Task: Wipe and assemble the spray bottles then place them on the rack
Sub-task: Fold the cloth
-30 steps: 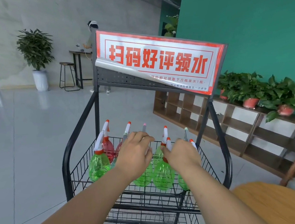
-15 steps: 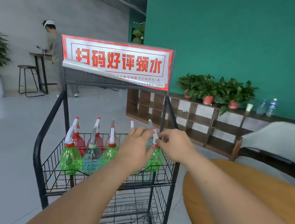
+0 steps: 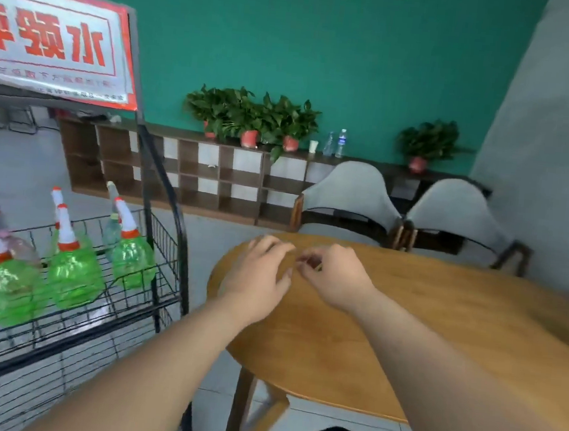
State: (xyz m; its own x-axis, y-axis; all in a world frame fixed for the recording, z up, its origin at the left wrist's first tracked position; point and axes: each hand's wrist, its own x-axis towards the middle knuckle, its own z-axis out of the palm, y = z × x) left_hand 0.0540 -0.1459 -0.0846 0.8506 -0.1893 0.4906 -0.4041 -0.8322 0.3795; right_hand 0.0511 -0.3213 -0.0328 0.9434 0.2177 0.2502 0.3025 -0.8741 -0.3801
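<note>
Both hands had swung from the rack (image 3: 167, 239) to above the wooden table (image 3: 438, 325). The left hand (image 3: 259, 275) was loosely spread, empty; the right hand (image 3: 332, 276) curled, contents unclear through blur. Green spray bottles (image 3: 75, 276) stood in the rack's top basket.

- We are in a shop or café.
- We see a red sign (image 3: 50, 40) on a rack (image 3: 162, 239) of bottles (image 3: 75, 276).
- We see a table (image 3: 438, 332), chairs (image 3: 350, 190) and plants (image 3: 251, 112).
</note>
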